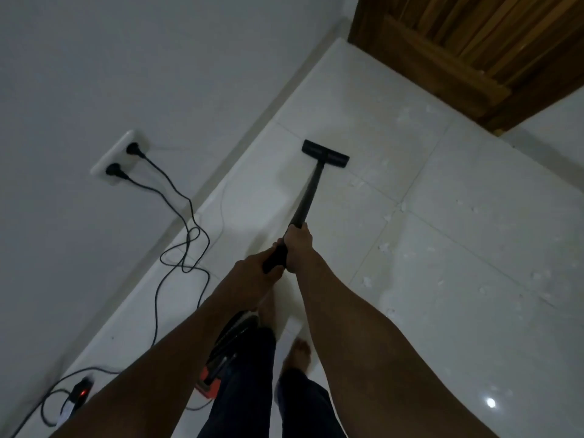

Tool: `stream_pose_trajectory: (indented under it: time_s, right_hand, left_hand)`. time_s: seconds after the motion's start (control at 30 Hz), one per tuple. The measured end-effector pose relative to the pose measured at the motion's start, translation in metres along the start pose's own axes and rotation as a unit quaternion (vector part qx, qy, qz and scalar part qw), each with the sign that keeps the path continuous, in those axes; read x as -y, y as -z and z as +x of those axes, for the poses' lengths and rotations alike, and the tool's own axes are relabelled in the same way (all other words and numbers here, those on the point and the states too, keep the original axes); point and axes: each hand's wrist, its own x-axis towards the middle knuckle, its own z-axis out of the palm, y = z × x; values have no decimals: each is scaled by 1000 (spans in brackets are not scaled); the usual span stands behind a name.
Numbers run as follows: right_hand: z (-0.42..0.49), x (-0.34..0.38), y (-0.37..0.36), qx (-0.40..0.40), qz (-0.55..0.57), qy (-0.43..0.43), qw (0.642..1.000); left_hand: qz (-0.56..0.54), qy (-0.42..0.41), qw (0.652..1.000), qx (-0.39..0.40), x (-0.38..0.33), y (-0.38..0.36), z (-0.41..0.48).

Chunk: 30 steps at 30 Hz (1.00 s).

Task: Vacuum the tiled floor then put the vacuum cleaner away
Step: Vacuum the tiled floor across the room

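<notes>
I see both hands wrapped round the vacuum's black tube. My right hand grips it farther up, fingers curled tight. My left hand grasps the thicker handle end just behind, and the two hands touch. The tube slopes away from me down to the flat black floor head, which sits on the white tiled floor near the far left edge, close to the wall.

Small white scraps lie scattered over the tiles to the right of the tube, out toward the brown wooden door at the far right.

The vacuum's body, black with a red part, stands on the floor near my legs, partly hidden by my left arm.

On the left wall a white socket carries two black plugs. Their cords drop to the floor and loop there. One runs near to a small black box with a red light at the near left.
</notes>
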Motion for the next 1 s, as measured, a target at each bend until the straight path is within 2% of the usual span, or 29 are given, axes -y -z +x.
stream_pose_trajectory:
  time_s: [0.4, 0.73, 1.0]
  right_hand:
    - [55, 116, -39, -41, 57, -11, 997]
    - [98, 204, -31, -40, 67, -4, 997]
    - [160, 283, -24, -40, 54, -2, 998]
  left_hand:
    - [15, -37, 997, 60, -48, 77, 119]
    - [37, -31, 995, 86, -104, 95, 204]
    - [14, -17, 995, 101, -151, 102, 294]
